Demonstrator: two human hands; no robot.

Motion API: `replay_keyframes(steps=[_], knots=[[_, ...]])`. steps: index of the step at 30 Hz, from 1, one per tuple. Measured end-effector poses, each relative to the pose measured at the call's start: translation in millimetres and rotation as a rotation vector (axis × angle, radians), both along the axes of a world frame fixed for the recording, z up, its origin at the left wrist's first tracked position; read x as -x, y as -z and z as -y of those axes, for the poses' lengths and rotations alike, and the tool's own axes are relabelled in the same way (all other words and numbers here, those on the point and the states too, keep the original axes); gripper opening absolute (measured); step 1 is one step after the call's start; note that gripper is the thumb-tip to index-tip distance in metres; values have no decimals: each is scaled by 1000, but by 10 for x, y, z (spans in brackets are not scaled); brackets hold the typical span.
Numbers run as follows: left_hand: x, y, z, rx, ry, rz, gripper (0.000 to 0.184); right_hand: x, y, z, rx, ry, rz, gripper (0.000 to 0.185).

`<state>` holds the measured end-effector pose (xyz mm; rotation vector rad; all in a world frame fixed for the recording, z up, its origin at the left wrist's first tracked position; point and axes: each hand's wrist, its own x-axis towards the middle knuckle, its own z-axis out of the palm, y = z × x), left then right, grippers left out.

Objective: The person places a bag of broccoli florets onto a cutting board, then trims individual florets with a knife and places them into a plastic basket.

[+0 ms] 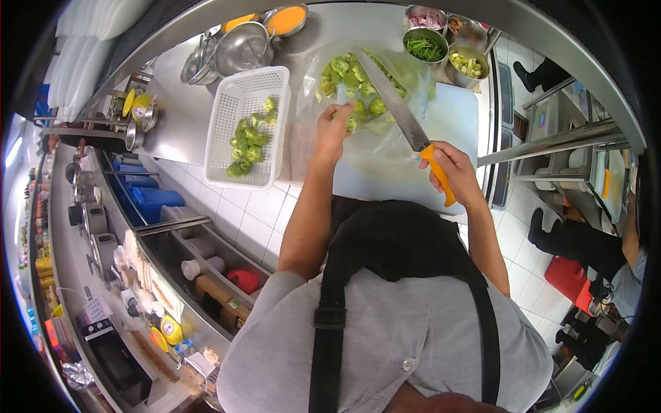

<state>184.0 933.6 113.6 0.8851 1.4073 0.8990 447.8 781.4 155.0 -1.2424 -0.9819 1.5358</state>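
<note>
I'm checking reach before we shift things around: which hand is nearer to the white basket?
The left. The left hand is just right of the white basket, apart from it; the right hand is farther right, gripping the orange-handled knife.

Bright, even white light; lit tube (12, 152) glowing at far left. Sheen on steel counter (172, 131), pale glare on plastic bag (416, 76). Under-counter shelf (180, 256) dimmer. Strong fisheye — steel frame (582, 58) bowed, corners black. Centre crisp; left edge stretched, soft. Smudgy blur just above one pot (463, 82), upper right.
</note>
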Motion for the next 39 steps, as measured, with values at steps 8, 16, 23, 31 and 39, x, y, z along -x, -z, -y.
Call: replay_keyframes(steps=[8,16,23,31,39], knots=[[-66,302,-276,-581,183,-844,40,-34,-27,97,-31,81,-110,34],[214,-376,212,-772,-19,-504,26,2,106,103,-34,113,-50,33],[1736,-189,170,-596,-243,-966,36,-60,90,44,-15,155,-47,31],[181,-856,401,-727,244,-563,24,-79,348,39,-20,145,-124,24],[-218,572,-550,-904,653,-801,29,16,172,261,-136,-2,-15,32]])
